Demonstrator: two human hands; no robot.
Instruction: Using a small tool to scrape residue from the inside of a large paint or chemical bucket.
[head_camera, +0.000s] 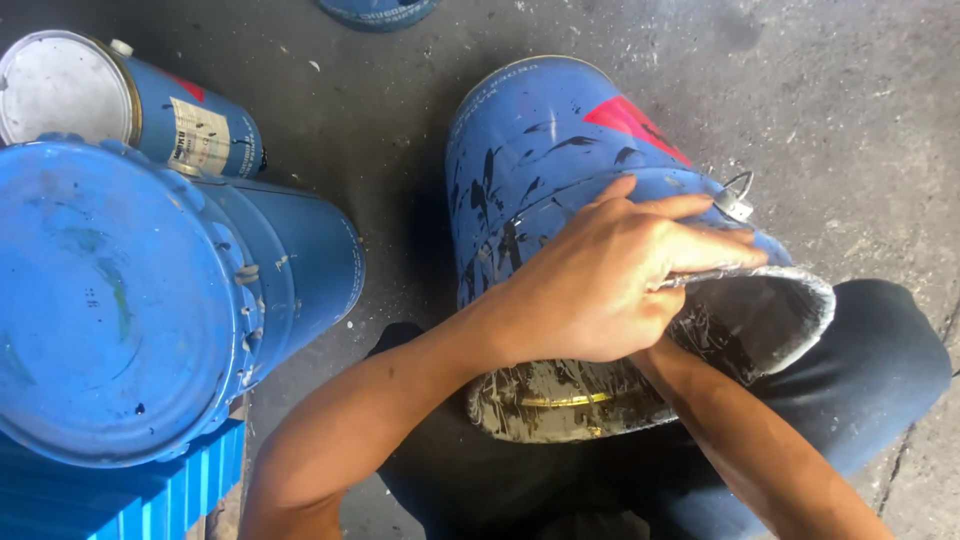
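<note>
Far left of the open blue bucket (560, 160) stands a lidded blue pail (130, 300), a smaller tin (110, 100) behind it. The bucket lies tipped on the concrete floor (850, 110), mouth toward the person's lap. The left hand (610, 280) grips its rim, fingers spread flat. The right hand reaches inside, hidden; its grip cannot be told.

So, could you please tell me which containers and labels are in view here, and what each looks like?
Open pail: centre, on its side, blue, black-smeared, red triangle mark.
Lidded pail: left, blue.
Small can: top left, blue, pale lid, cream rectangular label.
Left hand: on open pail's rim.
</note>
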